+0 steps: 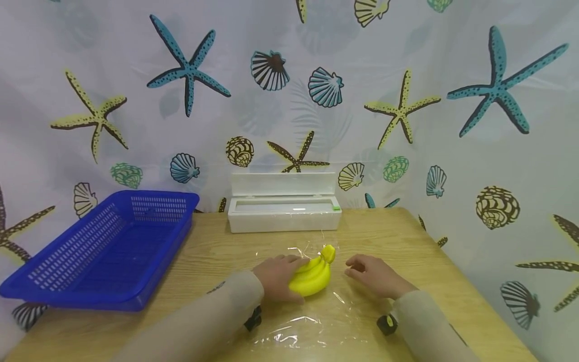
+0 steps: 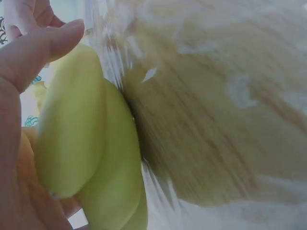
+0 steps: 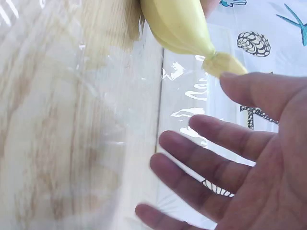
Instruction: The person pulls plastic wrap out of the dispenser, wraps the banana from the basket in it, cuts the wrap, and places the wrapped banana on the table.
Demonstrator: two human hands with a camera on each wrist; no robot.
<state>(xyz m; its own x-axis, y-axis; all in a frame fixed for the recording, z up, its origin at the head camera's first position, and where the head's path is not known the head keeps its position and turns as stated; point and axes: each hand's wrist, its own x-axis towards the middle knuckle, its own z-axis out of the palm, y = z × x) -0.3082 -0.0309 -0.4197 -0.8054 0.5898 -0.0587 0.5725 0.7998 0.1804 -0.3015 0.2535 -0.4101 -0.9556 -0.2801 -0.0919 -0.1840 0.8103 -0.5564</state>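
Observation:
A bunch of yellow bananas (image 1: 313, 279) lies over a sheet of clear plastic film (image 1: 296, 332) on the table, its stem end pointing away and to the right. My left hand (image 1: 278, 279) grips the bunch from the left. In the left wrist view its thumb (image 2: 57, 40) lies along one side of the bananas (image 2: 91, 134), with the fingers partly hidden behind them. To the right of the bunch is my right hand (image 1: 376, 275), holding nothing. Its fingers (image 3: 206, 153) are spread in the right wrist view, with the thumb tip close to the stem (image 3: 223, 63).
A white box (image 1: 285, 221) with its lid raised stands at the back of the wooden table (image 1: 217, 261). On the left sits a blue plastic basket (image 1: 167, 251). A sheet printed with shells and starfish (image 1: 289, 115) hangs behind the table and along the right.

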